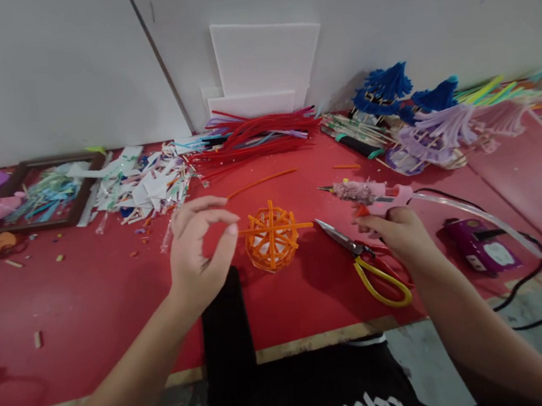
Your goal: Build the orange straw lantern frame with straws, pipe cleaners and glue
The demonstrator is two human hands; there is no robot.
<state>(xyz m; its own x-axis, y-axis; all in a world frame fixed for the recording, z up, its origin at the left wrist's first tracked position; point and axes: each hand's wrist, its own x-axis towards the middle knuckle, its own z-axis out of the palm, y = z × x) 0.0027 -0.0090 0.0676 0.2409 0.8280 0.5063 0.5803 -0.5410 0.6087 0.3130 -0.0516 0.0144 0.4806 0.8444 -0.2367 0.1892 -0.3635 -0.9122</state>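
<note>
An orange openwork piece (273, 245), round with crossed strips on top, sits on the red table. My left hand (205, 247) is just left of it, with thumb and forefinger closed at the left end of a straight orange strip (303, 225) that lies across the top. My right hand (395, 230) is wrapped round a pink glue gun (373, 194), whose nozzle points left, above the scissors. The scissors (382, 281), with yellow and red handles, lie on the table below the gun. Farther back is a loose curved orange strip (263, 181).
Red and purple stems (262, 131) lie along the wall below white boards (263, 59). Paper scraps (150, 181) and a brown frame (46, 224) are at left. Blue (388, 86) and lilac fringed pieces (445, 132) stand at right, near a purple box (481, 246) with a black cord.
</note>
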